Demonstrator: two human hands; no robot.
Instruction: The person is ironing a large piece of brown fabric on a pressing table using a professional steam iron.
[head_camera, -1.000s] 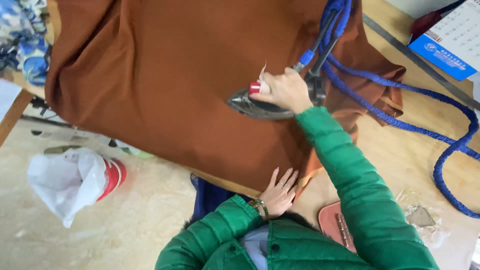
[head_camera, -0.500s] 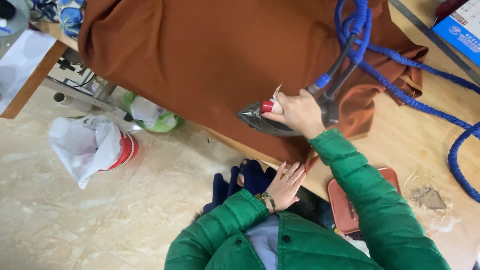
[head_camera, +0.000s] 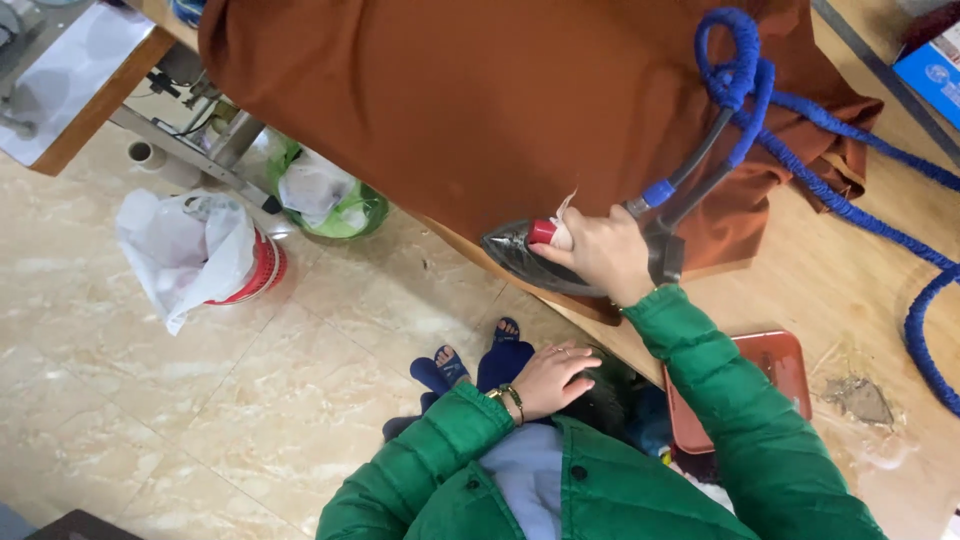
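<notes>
Lighting even and bright, diffuse, no single source evident. Pale floor tiles (head_camera: 150, 400) left of the brown cloth (head_camera: 480, 110) carry a soft sheen without hard glare. Shadows faint, gathered under the cloth's near edge. The cloth reads flat, with little fold detail. Focus fair at centre; slight softness and wide-angle stretch toward the corners beyond the cloth. White bag (head_camera: 185, 250) near overexposure

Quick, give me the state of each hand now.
Left hand: open, flat against the person's front, holding nothing.
Right hand: closed on the iron.
</notes>
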